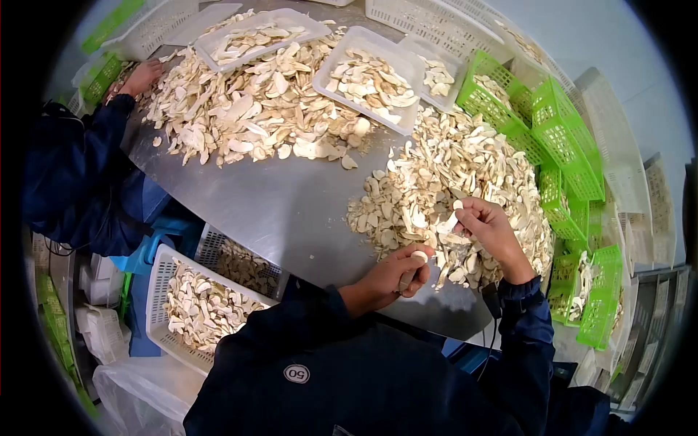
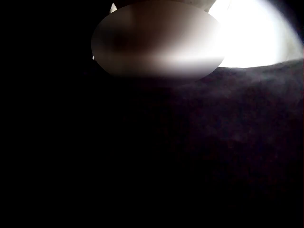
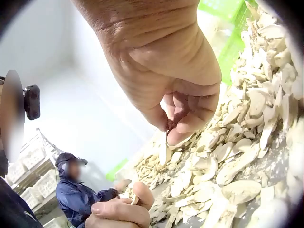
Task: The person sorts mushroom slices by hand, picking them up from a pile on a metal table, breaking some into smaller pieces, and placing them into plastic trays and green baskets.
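In the head view the left hand (image 1: pixel 389 277) curls round a few pale dried slices (image 1: pixel 419 256) near the table's front edge. The right hand (image 1: pixel 491 232), up and to the right over the small-slice pile (image 1: pixel 465 171), pinches a pale slice (image 1: pixel 446 224) between thumb and fingers. From the right wrist, the right hand (image 3: pixel 166 71) points down with a thin slice (image 3: pixel 163 153) at its fingertips, and the left hand (image 3: pixel 124 213) shows below with slices between its fingers. The left wrist view is dark and blurred, and shows no hand clearly.
A larger slice pile (image 1: pixel 240 116) covers the table's far left, with clear trays (image 1: pixel 407 69) on and beside it. Green baskets (image 1: pixel 571 138) line the right edge. A white basket (image 1: pixel 161 291) of slices stands below the table, left. Another person's hand (image 1: pixel 143 78) is at far left.
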{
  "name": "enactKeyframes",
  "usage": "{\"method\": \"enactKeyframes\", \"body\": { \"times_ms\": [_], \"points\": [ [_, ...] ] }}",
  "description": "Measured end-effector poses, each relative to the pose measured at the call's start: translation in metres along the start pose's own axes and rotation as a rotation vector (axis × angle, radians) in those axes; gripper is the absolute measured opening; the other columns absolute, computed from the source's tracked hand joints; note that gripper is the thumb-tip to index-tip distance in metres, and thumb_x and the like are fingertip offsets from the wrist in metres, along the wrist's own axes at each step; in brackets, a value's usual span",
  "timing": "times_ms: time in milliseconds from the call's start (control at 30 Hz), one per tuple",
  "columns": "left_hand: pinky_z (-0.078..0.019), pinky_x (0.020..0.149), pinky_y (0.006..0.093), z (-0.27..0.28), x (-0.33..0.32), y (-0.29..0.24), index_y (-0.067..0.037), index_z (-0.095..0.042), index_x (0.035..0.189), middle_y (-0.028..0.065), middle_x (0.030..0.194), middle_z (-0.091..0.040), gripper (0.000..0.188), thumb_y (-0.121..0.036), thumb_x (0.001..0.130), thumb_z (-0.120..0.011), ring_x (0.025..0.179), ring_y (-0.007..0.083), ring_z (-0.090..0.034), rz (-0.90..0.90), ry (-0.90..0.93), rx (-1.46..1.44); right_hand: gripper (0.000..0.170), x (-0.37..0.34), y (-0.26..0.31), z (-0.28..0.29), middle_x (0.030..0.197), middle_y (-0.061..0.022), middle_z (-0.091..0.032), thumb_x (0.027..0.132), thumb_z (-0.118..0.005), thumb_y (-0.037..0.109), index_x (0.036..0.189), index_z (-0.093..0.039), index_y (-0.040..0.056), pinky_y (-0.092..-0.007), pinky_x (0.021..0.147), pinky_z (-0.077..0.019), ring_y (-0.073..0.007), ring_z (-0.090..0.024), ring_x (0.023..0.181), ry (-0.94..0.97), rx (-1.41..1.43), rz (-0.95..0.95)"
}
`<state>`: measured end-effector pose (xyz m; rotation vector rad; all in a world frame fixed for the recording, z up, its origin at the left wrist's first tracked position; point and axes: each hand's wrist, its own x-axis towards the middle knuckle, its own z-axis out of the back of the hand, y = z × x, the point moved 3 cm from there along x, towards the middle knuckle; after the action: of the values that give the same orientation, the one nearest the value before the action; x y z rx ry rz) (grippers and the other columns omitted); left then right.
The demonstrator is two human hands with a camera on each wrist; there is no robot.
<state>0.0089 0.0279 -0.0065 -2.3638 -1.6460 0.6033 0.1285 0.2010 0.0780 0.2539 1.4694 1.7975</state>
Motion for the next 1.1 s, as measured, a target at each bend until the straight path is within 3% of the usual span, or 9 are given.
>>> {"method": "enactKeyframes", "body": {
  "times_ms": [100, 300, 333, 467, 500, 600, 733, 867, 1100],
  "points": [
    [-0.0322, 0.045, 0.0235, -0.017, 0.023, 0.006, -0.013, -0.052, 0.115, 0.0073, 0.073, -0.054, 0.021, -0.027, 0.103, -0.043, 0.051, 0.0106, -0.042, -0.023, 0.084, -0.044, 0.021, -0.010, 0.015, 0.027, 0.083, -0.0001, -0.068, 0.097, -0.063, 0.018, 0.110, -0.067, 0.0008, -0.0213, 0.063, -0.0466, -0.0056, -0.061, 0.070, -0.002, -0.040, -0.051],
    [-0.0357, 0.046, 0.0238, -0.018, 0.004, -0.009, -0.013, -0.054, 0.118, 0.0047, 0.082, -0.059, 0.028, -0.034, 0.101, -0.044, 0.058, 0.0110, -0.048, 0.029, -0.138, -0.063, 0.021, -0.029, 0.045, -0.031, 0.080, 0.0004, -0.067, 0.098, -0.060, 0.017, 0.105, -0.069, -0.0007, -0.0218, 0.065, -0.0485, -0.0074, -0.060, 0.070, 0.255, -0.013, -0.097],
    [-0.0383, 0.047, 0.0238, -0.028, 0.001, -0.020, -0.013, -0.056, 0.118, 0.0050, 0.087, -0.061, 0.029, -0.034, 0.101, -0.045, 0.064, 0.0119, -0.053, 0.106, -0.183, -0.074, 0.018, -0.023, 0.035, -0.029, 0.080, -0.0032, -0.067, 0.096, -0.062, 0.012, 0.104, -0.068, -0.0021, -0.0241, 0.063, -0.0486, -0.0105, -0.061, 0.068, 0.190, -0.206, 0.128],
    [-0.0366, 0.048, 0.0243, -0.008, 0.008, -0.002, -0.011, -0.055, 0.115, 0.0068, 0.084, -0.059, 0.025, -0.030, 0.101, -0.047, 0.061, 0.0128, -0.050, 0.048, 0.011, -0.137, 0.013, -0.005, 0.039, -0.032, 0.078, -0.0098, -0.063, 0.087, -0.069, 0.009, 0.097, -0.067, 0.0007, -0.0284, 0.060, -0.0478, -0.0150, -0.059, 0.063, -0.006, -0.732, 0.341],
    [-0.0355, 0.048, 0.0243, -0.005, 0.008, 0.002, -0.010, -0.055, 0.115, 0.0067, 0.083, -0.058, 0.025, -0.029, 0.101, -0.047, 0.061, 0.0126, -0.049, 0.058, 0.029, -0.123, 0.012, -0.004, 0.037, -0.038, 0.080, -0.0141, -0.063, 0.085, -0.067, 0.012, 0.095, -0.066, 0.0052, -0.0370, 0.063, -0.0499, -0.0308, -0.062, 0.070, -0.014, -0.713, 0.366],
    [-0.0312, 0.047, 0.0243, -0.007, 0.006, 0.003, -0.009, -0.054, 0.113, 0.0064, 0.080, -0.054, 0.023, -0.028, 0.102, -0.046, 0.059, 0.0115, -0.046, 0.094, 0.066, -0.075, 0.027, -0.002, 0.037, -0.058, 0.086, -0.0103, -0.064, 0.081, -0.070, 0.017, 0.105, -0.064, 0.0065, -0.0388, 0.067, -0.0531, -0.0298, -0.065, 0.080, -0.044, -1.001, 0.557],
    [-0.0313, 0.048, 0.0243, -0.007, 0.005, 0.003, -0.009, -0.054, 0.112, 0.0059, 0.083, -0.055, 0.023, -0.027, 0.102, -0.045, 0.060, 0.0113, -0.046, 0.074, 0.135, -0.051, 0.022, 0.003, 0.034, -0.061, 0.087, -0.0110, -0.064, 0.081, -0.069, 0.016, 0.100, -0.064, 0.0061, -0.0384, 0.066, -0.0531, -0.0298, -0.064, 0.080, -0.123, -1.173, 0.591],
    [-0.0340, 0.049, 0.0249, -0.004, 0.009, 0.006, -0.010, -0.054, 0.113, 0.0057, 0.090, -0.057, 0.022, -0.027, 0.103, -0.044, 0.062, 0.0112, -0.047, 0.069, 0.102, -0.007, 0.009, 0.004, 0.032, -0.045, 0.079, -0.0099, -0.063, 0.082, -0.068, 0.015, 0.087, -0.068, 0.0069, -0.0398, 0.063, -0.0524, -0.0298, -0.063, 0.076, -0.221, -0.995, 0.611],
    [-0.0345, 0.048, 0.0247, -0.009, 0.004, 0.004, -0.009, -0.053, 0.113, 0.0062, 0.082, -0.056, 0.024, -0.029, 0.104, -0.043, 0.059, 0.0111, -0.047, 0.089, 0.080, -0.044, 0.009, 0.011, 0.029, 0.002, 0.078, -0.0117, -0.062, 0.084, -0.068, 0.015, 0.091, -0.069, 0.0082, -0.0415, 0.062, -0.0512, -0.0330, -0.063, 0.073, -0.325, -1.057, 0.460]
  ]
}}
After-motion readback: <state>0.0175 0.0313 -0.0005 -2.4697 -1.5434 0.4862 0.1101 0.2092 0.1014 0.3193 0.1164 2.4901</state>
